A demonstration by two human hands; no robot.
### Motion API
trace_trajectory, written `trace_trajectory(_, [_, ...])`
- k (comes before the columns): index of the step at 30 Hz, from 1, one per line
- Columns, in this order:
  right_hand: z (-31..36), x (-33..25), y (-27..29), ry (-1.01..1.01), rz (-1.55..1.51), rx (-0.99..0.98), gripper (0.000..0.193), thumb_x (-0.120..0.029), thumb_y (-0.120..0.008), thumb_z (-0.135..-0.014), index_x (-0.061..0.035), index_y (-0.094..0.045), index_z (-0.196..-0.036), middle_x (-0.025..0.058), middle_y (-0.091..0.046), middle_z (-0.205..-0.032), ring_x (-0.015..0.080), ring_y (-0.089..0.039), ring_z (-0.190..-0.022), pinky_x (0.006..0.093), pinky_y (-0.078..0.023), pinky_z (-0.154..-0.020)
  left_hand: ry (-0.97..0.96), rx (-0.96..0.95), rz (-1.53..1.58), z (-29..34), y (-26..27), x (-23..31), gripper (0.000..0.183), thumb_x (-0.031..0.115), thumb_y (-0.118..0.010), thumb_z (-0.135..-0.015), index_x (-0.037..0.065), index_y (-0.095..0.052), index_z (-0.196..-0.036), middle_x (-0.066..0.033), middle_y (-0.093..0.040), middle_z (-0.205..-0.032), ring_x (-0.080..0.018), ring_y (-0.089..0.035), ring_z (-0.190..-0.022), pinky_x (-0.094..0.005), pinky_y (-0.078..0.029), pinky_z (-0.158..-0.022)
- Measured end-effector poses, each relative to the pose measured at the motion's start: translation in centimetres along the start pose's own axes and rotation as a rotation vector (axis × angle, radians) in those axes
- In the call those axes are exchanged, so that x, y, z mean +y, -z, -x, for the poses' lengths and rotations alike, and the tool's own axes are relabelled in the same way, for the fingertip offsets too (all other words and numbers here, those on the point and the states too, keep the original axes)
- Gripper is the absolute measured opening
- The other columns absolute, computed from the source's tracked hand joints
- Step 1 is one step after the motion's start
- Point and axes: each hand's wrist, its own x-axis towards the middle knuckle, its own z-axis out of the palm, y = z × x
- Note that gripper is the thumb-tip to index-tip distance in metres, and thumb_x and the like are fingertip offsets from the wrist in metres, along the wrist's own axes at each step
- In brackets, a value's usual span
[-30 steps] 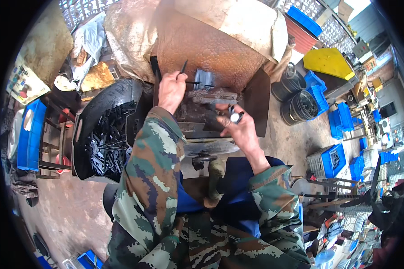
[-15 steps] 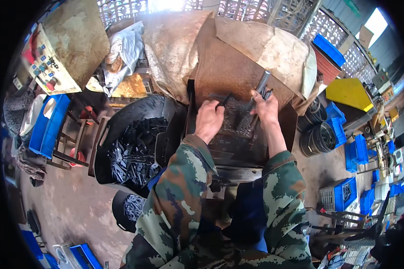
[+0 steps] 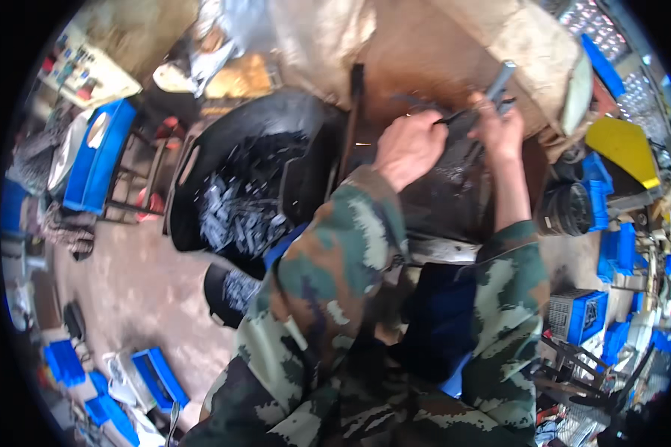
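Note:
Over the dark, wet-looking work surface (image 3: 447, 205), my left hand (image 3: 412, 145) is closed with its fingertips on a thin dark strip (image 3: 456, 116). The strip points toward my right hand (image 3: 502, 127). A grey cylindrical metal bar (image 3: 502, 79) rises at the right hand's fingers, which are curled about it; its lower part is hidden. Small dark pieces also show beside those fingers, and blur keeps their kind from being told. To the left stands a large black bin (image 3: 177, 179) with many small dark metal pieces (image 3: 235, 208) inside.
Below the bin sits a smaller black bucket (image 3: 215, 294) of metal pieces. Brown sheeting (image 3: 425, 45) hangs behind the work surface. A blue crate (image 3: 101, 160) rests on a stand at the left. Dark buckets (image 3: 566, 208) and a yellow panel (image 3: 625, 151) are at the right.
The view has shifted, so the scene sits farther right and higher. My left hand has come closer to the right hand, and the strip now reaches toward it. The bar stays at my right hand.

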Motion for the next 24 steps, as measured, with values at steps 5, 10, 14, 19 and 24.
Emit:
trace_trajectory(5, [0.3, -0.6, 0.2, -0.049, 0.051, -0.005, 0.02, -0.02, -0.075, -0.091, -0.0037, -0.066, -0.096, 0.0027, -0.066, -0.077, 0.0094, -0.053, -0.05, 0.0242, -0.045, -0.043, 0.078, -0.014, -0.011, 0.2, -0.2, 0.7, 0.023, 0.026, -0.057, -0.091, 0.008, -0.069, -0.1, -0.0227, -0.068, -0.088, -0.0444, -0.066, -0.088, -0.0511, -0.052, -0.078])
trace_trajectory(10, [0.1, 0.4, 0.7, -0.058, 0.039, -0.043, 0.02, -0.023, -0.074, -0.092, -0.0056, -0.067, -0.098, -0.0015, -0.059, -0.07, 0.0073, -0.048, -0.049, 0.0241, -0.043, -0.044, 0.085, -0.026, -0.017, 0.6, -0.4, 0.8, 0.023, 0.026, -0.058, -0.089, 0.009, -0.07, -0.1, -0.024, -0.069, -0.086, -0.0451, -0.066, -0.085, -0.0521, -0.054, -0.079])
trace_trajectory(14, [0.1, 0.3, 0.8, -0.069, 0.079, -0.06, 0.02, -0.023, -0.072, -0.094, -0.0052, -0.069, -0.103, -0.0019, -0.059, -0.069, 0.0073, -0.046, -0.048, 0.0244, -0.042, -0.044, 0.054, 0.025, 0.006, 0.9, -0.7, 0.6, 0.024, 0.025, -0.059, -0.089, 0.008, -0.071, -0.1, -0.0254, -0.068, -0.083, -0.0463, -0.066, -0.083, -0.0524, -0.054, -0.078])
trace_trajectory(19, [0.2, 0.3, 0.5, -0.076, 0.038, -0.102, 0.019, -0.022, -0.069, -0.096, -0.0049, -0.069, -0.104, -0.0035, -0.05, -0.058, 0.0075, -0.045, -0.046, 0.0244, -0.041, -0.044, 0.068, 0.002, -0.001, 1.0, -0.2, 0.7, 0.024, 0.024, -0.06, -0.088, 0.007, -0.072, -0.1, -0.0256, -0.069, -0.086, -0.0458, -0.066, -0.084, -0.0522, -0.054, -0.079])
trace_trajectory(24, [-0.3, 0.2, 1.1, -0.078, 0.045, -0.094, 0.019, -0.022, -0.069, -0.096, -0.0045, -0.068, -0.103, -0.0025, -0.051, -0.058, 0.0078, -0.044, -0.046, 0.0251, -0.042, -0.045, 0.05, -0.006, 0.003, 0.7, -0.4, 1.1, 0.025, 0.024, -0.06, -0.088, 0.005, -0.072, -0.1, -0.025, -0.069, -0.086, -0.0452, -0.067, -0.085, -0.0518, -0.054, -0.079])
